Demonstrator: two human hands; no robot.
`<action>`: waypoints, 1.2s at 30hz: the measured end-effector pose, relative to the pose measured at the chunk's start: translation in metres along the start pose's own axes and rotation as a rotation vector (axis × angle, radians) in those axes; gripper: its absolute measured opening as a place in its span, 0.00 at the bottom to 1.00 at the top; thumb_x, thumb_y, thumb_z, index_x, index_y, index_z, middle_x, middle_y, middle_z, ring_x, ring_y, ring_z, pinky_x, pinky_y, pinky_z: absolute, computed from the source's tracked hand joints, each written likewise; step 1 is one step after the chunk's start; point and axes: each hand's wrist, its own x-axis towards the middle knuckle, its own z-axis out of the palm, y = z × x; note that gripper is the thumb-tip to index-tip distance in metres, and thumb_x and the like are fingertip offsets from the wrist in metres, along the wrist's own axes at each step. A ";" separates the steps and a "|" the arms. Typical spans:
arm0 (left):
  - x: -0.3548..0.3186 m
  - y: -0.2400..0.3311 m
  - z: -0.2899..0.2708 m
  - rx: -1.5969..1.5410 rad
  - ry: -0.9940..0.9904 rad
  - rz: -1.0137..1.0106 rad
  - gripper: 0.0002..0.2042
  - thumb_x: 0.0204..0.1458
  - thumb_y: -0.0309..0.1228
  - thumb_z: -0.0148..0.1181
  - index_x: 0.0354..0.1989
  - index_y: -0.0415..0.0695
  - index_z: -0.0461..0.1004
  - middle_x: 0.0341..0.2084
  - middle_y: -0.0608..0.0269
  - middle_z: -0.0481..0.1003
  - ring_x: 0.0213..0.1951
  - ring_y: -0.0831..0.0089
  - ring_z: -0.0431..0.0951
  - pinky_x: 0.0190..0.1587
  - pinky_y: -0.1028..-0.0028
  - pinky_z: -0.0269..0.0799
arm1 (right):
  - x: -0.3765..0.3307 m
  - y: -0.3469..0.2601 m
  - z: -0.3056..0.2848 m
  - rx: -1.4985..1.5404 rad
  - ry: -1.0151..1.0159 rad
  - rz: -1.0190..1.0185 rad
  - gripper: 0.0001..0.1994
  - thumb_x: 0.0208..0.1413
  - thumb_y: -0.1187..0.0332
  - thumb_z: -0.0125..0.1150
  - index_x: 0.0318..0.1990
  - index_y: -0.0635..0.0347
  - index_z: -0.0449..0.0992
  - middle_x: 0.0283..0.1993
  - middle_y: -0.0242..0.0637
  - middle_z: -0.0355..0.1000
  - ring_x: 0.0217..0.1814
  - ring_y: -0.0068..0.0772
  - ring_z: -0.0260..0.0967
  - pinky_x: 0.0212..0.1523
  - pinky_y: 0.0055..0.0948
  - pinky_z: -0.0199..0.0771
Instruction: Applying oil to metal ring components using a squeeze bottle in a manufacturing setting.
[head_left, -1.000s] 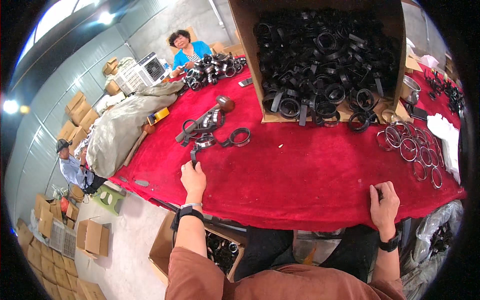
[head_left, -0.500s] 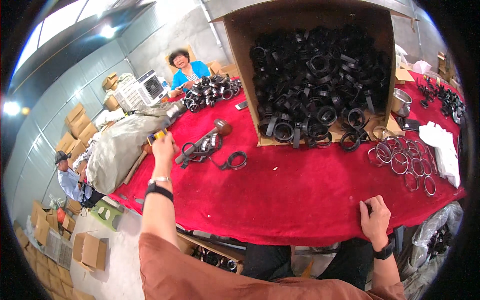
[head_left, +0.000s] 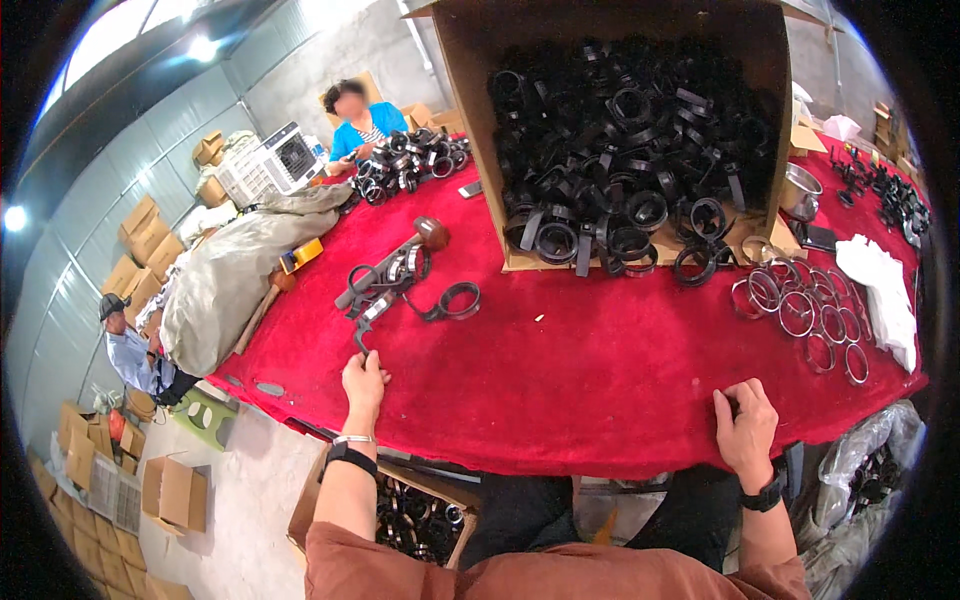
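Observation:
My left hand point(head_left: 365, 385) is closed in a pinch on the lower end of a black ring clamp point(head_left: 362, 338), whose narrow curved arm points toward me. Its upper part overlaps other black rings point(head_left: 412, 265) and a mallet point(head_left: 432, 234) with a brown head and grey handle. Another black ring point(head_left: 459, 301) lies just to the right. My right hand point(head_left: 748, 422) rests on the red cloth near the front edge, its fingers curled and nothing visible in them. Several thin silver rings point(head_left: 797, 313) lie beyond it.
A large open carton point(head_left: 468, 130) full of black ring parts stands at the back. A yellow tool point(head_left: 302, 256) lies by a grey sack point(head_left: 215, 290) at the left. White cloth point(head_left: 880, 295) and a metal pot point(head_left: 801, 192) are at the right. A person point(head_left: 365, 125) sits across the table.
My left hand has let go of the yellow tool, come back toward me and taken hold of the black ring clamp. My right hand has stayed in place.

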 end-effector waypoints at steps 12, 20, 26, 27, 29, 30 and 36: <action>-0.014 -0.007 0.003 0.670 0.079 0.429 0.12 0.45 0.35 0.62 0.29 0.37 0.73 0.23 0.52 0.74 0.28 0.61 0.75 0.34 0.67 0.69 | -0.002 -0.002 0.001 -0.033 0.022 0.006 0.06 0.46 0.72 0.61 0.25 0.62 0.70 0.26 0.42 0.64 0.27 0.46 0.66 0.27 0.37 0.65; -0.013 -0.007 0.005 0.610 0.085 0.295 0.14 0.41 0.34 0.65 0.31 0.37 0.72 0.23 0.53 0.71 0.31 0.55 0.72 0.36 0.61 0.67 | -0.001 0.000 0.003 -0.021 0.035 -0.002 0.06 0.46 0.73 0.61 0.25 0.62 0.70 0.26 0.42 0.64 0.27 0.46 0.66 0.27 0.36 0.65; 0.031 0.036 -0.006 0.668 0.060 0.354 0.12 0.43 0.31 0.62 0.24 0.36 0.67 0.22 0.48 0.71 0.30 0.50 0.72 0.34 0.58 0.65 | 0.001 0.003 0.002 0.004 0.023 0.012 0.06 0.45 0.72 0.61 0.25 0.62 0.70 0.25 0.42 0.64 0.26 0.46 0.66 0.26 0.37 0.65; 0.044 0.045 -0.010 0.598 0.121 0.401 0.12 0.43 0.30 0.62 0.24 0.36 0.66 0.23 0.48 0.71 0.30 0.50 0.72 0.33 0.58 0.65 | 0.000 0.002 0.001 0.007 0.016 0.012 0.06 0.45 0.72 0.61 0.25 0.62 0.70 0.25 0.42 0.64 0.26 0.46 0.66 0.26 0.37 0.65; 0.073 0.066 -0.024 0.524 0.203 0.470 0.12 0.43 0.31 0.62 0.25 0.37 0.66 0.24 0.49 0.70 0.30 0.51 0.71 0.32 0.58 0.65 | 0.000 0.001 0.000 -0.006 0.020 -0.002 0.06 0.45 0.72 0.61 0.25 0.62 0.70 0.25 0.42 0.64 0.26 0.46 0.66 0.26 0.37 0.65; 0.082 0.080 -0.026 0.517 0.218 0.494 0.12 0.44 0.31 0.62 0.26 0.36 0.66 0.24 0.49 0.70 0.30 0.52 0.71 0.32 0.59 0.65 | 0.000 0.001 -0.001 -0.025 0.026 -0.015 0.06 0.45 0.72 0.61 0.25 0.62 0.70 0.25 0.42 0.65 0.26 0.46 0.66 0.26 0.37 0.65; 0.074 0.140 -0.017 0.204 0.166 0.398 0.11 0.47 0.30 0.61 0.33 0.35 0.69 0.23 0.54 0.70 0.27 0.63 0.74 0.29 0.65 0.69 | -0.001 0.002 0.000 0.000 0.023 -0.004 0.06 0.46 0.71 0.61 0.25 0.62 0.70 0.25 0.41 0.64 0.26 0.46 0.66 0.26 0.37 0.65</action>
